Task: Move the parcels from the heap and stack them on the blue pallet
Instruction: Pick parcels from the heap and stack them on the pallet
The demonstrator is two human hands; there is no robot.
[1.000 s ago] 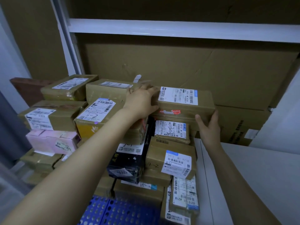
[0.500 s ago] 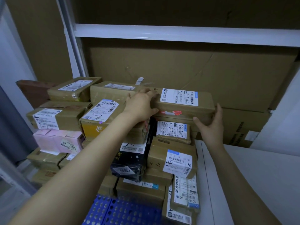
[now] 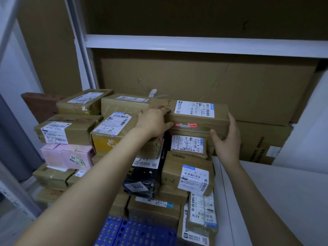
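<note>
Hands: two, both on the parcel marked 4-1 (image 3: pixel 193 121), which lies on top of the stack at its right rear. The left hand (image 3: pixel 154 121) curls its fingers over the parcel's left end. The right hand (image 3: pixel 226 139) cups the right front corner, thumb on the front face, fingers up the end.

Directly beneath lies a small parcel marked 3-3 (image 3: pixel 189 145). Just left, under the left forearm, sits a parcel marked 3-2 (image 3: pixel 110 128) with a yellow side. Lower down are a black parcel (image 3: pixel 143 176) and a parcel marked 4-2 (image 3: pixel 188 173); a pink parcel (image 3: pixel 67 155) lies further left. The blue pallet (image 3: pixel 134 231) shows at the bottom edge, under the stack.

Obstructions: a cardboard sheet (image 3: pixel 195 82) stands close behind the stack, a white shelf rail (image 3: pixel 195 45) crosses above, and a white panel (image 3: pixel 275 192) flanks the right side.

Count: one pink, one black and at least ten brown parcels; the lower ones are partly hidden.
</note>
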